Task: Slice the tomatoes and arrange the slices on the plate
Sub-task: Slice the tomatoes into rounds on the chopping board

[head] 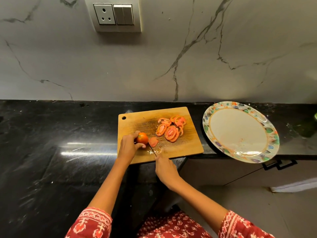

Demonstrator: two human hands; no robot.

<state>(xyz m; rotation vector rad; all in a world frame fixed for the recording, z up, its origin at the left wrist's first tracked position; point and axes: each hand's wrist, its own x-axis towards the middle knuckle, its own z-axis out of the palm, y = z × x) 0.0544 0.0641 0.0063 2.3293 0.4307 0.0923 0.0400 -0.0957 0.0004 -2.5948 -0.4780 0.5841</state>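
Nearest, the right hand [165,166] grips a knife [153,150], fingers curled round its handle, blade beside the tomato [142,138]. The left hand [128,145] clasps that tomato on the wooden cutting board [137,121]. A fresh slice [153,141] lies at its 3 o'clock; the slice pile [171,128] at 2 o'clock. The floral-rimmed plate [240,131] sits at the board's 3 o'clock.
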